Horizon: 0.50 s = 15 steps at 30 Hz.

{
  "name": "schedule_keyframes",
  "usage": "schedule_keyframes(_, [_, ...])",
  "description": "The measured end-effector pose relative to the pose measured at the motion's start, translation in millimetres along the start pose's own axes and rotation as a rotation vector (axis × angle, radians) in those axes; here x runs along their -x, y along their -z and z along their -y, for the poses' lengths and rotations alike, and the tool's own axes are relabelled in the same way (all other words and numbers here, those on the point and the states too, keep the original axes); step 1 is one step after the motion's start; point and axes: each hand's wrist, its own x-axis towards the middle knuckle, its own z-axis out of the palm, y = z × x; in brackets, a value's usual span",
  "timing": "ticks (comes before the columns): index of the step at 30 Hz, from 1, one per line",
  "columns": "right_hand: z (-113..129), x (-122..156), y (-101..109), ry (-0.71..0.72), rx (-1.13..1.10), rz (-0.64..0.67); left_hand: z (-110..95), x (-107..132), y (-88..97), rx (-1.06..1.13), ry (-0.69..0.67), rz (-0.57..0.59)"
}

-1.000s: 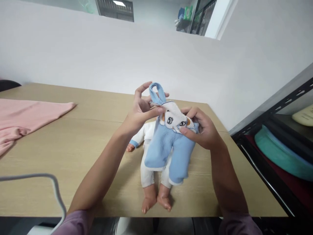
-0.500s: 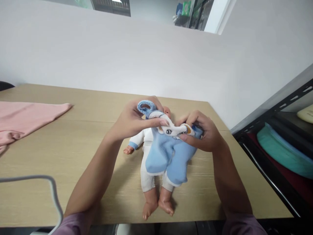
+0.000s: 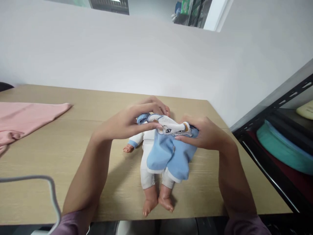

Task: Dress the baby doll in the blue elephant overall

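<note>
A doll (image 3: 147,163) in a white outfit with blue cuffs lies on its back on the table, feet towards me. Above its body I hold a small blue doll romper (image 3: 161,153), whose bunched white top bears an embroidered animal face and whose two short legs hang down over the doll. My left hand (image 3: 132,120) pinches the left side of the bunched top between thumb and fingers. On the opposite side my right hand (image 3: 205,132) grips the edge the same way. The doll's head is mostly hidden behind my left hand and the fabric.
Pink cloth (image 3: 31,116) lies on the left of the wooden table (image 3: 80,156). A grey-white cable or bar (image 3: 52,189) curves up at the lower left. Along the right stands a black shelf rack (image 3: 271,112) with a teal item (image 3: 281,147). A white wall (image 3: 122,52) rises behind.
The romper's top has been folded down and gathered, and the blue loop beside my left hand has dropped lower. My right fingers have closed in flatter along its edge. The doll stays put.
</note>
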Motion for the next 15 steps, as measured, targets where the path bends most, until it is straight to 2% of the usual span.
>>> schedule_keyframes(3, [3.6, 2.1, -1.4, 0.072, -0.05, -0.083, -5.3, 0.7, -4.0, 0.02, 0.041, -0.028])
schedule_keyframes(7, [6.8, 2.8, -3.2, 0.155, -0.18, -0.166, -7.9, 1.6, -3.0, -0.093, 0.116, -0.091])
schedule_keyframes(9, [6.8, 2.4, -3.3, 0.185, -0.201, -0.209, -6.8, 2.7, 0.7, -0.132, 0.101, -0.137])
schedule_keyframes(12, [5.1, 2.6, -3.7, 0.137, -0.194, -0.276, -6.2, 4.9, 6.8, -0.15, 0.026, -0.19])
schedule_keyframes(15, [3.2, 4.3, -3.4, 0.053, -0.133, -0.291, -7.3, 6.9, 8.1, -0.19, 0.026, -0.164])
